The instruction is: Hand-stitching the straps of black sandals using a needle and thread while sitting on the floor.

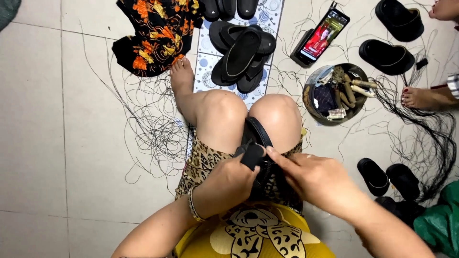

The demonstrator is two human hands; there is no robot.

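A black sandal (256, 138) is clamped between the knees, its long axis running away from the body, the far end pointing toward the pile of sandals (243, 52). The left hand (228, 184) is curled shut around its near part. The right hand (313, 177) is half closed, its forefinger pressed on the strap. Beyond, a round tin (334, 93) and a phone (321, 37) lie on the floor.

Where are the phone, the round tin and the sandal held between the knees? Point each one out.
phone (324, 36), head view, on the lit screen.
round tin (310, 98), head view, on its left rim.
sandal (256, 130), head view, on the black strap between the knees.
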